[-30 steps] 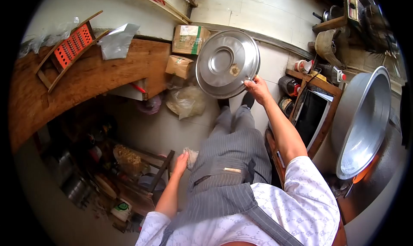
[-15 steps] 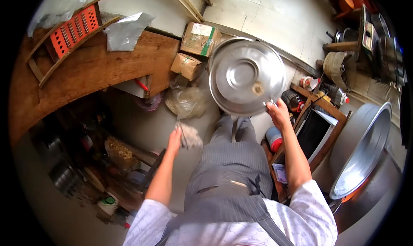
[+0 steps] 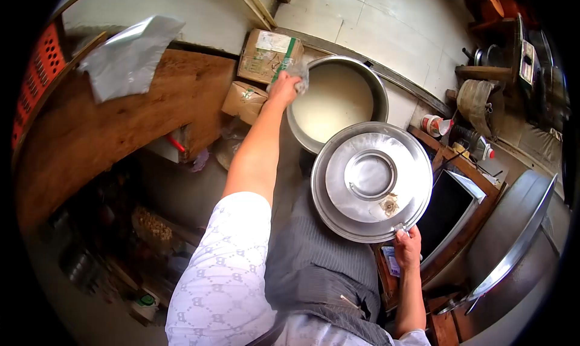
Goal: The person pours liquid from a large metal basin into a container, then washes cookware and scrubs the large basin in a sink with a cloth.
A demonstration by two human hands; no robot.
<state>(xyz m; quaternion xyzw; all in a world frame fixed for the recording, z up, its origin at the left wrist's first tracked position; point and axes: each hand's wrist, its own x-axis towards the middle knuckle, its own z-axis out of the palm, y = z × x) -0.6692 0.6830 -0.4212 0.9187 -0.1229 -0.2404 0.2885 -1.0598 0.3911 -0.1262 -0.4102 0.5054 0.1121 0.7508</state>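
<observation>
My right hand (image 3: 408, 246) grips the edge of a round steel lid (image 3: 370, 174), which has a brown stain near that hand. The lid is held up in front of my apron, overlapping the near rim of a large metal pot (image 3: 380, 98). Inside the uncovered pot is a pale, whitish liquid (image 3: 332, 104). My left hand (image 3: 284, 87) reaches to the pot's left rim, its fingers closed on a greyish cloth (image 3: 301, 77). Whether the cloth touches the rim I cannot tell.
Two cardboard boxes (image 3: 266, 59) stand left of the pot. A wooden table (image 3: 151, 95) with a plastic bag (image 3: 130, 59) and an orange grater (image 3: 42, 74) extends left. At right are a large metal basin (image 3: 513, 231), a wooden frame (image 3: 483, 207) and bottles.
The lid has come off the pot and moved toward me and slightly right in my right hand. My left hand has carried the cloth forward to the pot's left rim.
</observation>
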